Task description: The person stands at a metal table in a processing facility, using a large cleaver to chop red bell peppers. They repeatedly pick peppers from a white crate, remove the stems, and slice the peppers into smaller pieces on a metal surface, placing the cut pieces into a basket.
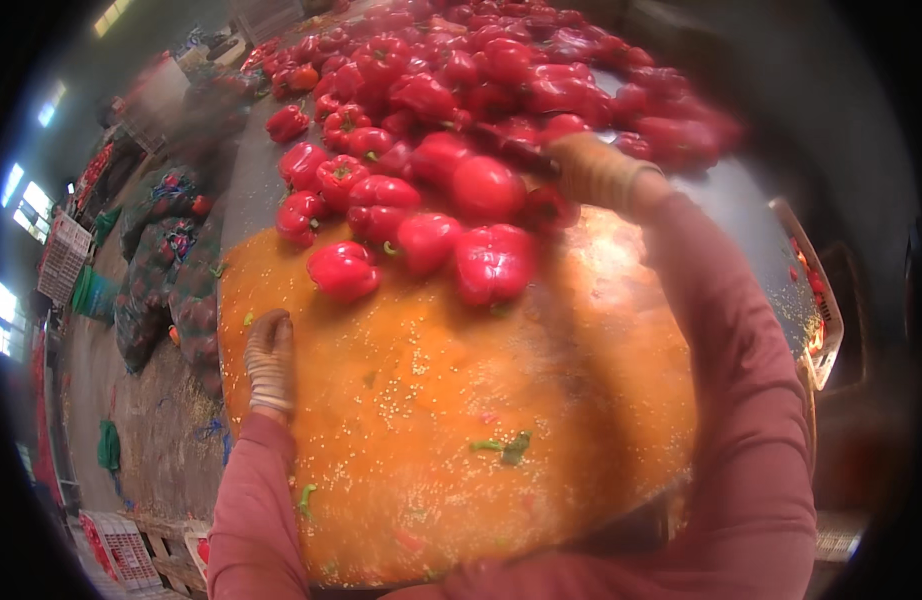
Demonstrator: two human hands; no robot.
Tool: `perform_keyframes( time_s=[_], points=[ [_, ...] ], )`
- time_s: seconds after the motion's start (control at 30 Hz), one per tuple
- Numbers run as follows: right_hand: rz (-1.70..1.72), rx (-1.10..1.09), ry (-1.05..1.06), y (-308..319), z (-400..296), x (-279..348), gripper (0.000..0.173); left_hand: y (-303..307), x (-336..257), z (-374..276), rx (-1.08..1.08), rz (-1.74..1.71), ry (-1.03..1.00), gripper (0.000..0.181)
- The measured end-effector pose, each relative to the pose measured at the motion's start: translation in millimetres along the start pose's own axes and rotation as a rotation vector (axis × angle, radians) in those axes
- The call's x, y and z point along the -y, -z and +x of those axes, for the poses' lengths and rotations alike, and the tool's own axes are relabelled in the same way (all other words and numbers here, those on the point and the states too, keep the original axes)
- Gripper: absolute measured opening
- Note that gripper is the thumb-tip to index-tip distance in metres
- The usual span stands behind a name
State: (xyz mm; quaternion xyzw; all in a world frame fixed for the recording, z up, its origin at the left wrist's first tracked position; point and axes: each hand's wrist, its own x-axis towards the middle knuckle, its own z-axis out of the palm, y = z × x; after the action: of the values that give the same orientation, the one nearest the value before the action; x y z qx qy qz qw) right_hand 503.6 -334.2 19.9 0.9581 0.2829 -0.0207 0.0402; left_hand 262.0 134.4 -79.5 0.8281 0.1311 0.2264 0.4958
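A large heap of red bell peppers (423,97) covers the far part of the table, and its nearest peppers rest on an orange work surface (431,360) strewn with pale seeds. My right hand (592,169), in a striped glove, reaches to the heap's right side, closed on a dark, slender tool (513,150) whose kind is blurred; it extends left over the peppers. My left hand (270,360), gloved too, rests at the orange surface's left edge, with nothing visible in it and its fingers close together. A green pepper stem (513,446) lies nearer to me.
Filled mesh sacks (150,277) stand on the floor to the left, near a white plastic crate (65,259) and a green container (93,294). Another crate (828,330) holding red pieces is at the table's right edge. A further crate (127,551) sits at lower left.
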Motion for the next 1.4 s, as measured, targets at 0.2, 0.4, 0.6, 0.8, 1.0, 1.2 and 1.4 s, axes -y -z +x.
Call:
perform_keyframes(
  time_s=[0.2, 0.4, 0.6, 0.8, 1.0, 1.2, 1.4],
  points=[
    [0.529, -0.396, -0.018, 58, -145, 33, 0.036, 15, 11, -7, -0.052, -0.202, 0.066, 0.019],
    [0.546, -0.196, -0.782, 52, -137, -33, 0.029, 7, 8, -3, -0.027, -0.218, 0.069, 0.019],
    [0.661, -0.114, -0.441, 60, -170, -14, 0.026, 20, 0, -11, -0.027, 0.001, -0.010, 0.015],
    [0.757, -0.342, -0.862, 73, -167, -67, 0.025, 13, 2, -5, 0.035, -0.080, -0.004, 0.013],
    [0.463, -0.080, -0.734, 39, -160, -77, 0.033, 14, 17, -2, 0.047, -0.090, -0.064, 0.014],
    [0.922, -0.350, -0.662, 49, -228, -73, 0.039, 27, 2, -12, 0.008, 0.386, -0.250, 0.012],
    [0.486, -0.138, -1.144, 1, -189, -187, 0.025, 2, -34, -12, 0.058, 0.315, -0.090, 0.011]
  ],
)
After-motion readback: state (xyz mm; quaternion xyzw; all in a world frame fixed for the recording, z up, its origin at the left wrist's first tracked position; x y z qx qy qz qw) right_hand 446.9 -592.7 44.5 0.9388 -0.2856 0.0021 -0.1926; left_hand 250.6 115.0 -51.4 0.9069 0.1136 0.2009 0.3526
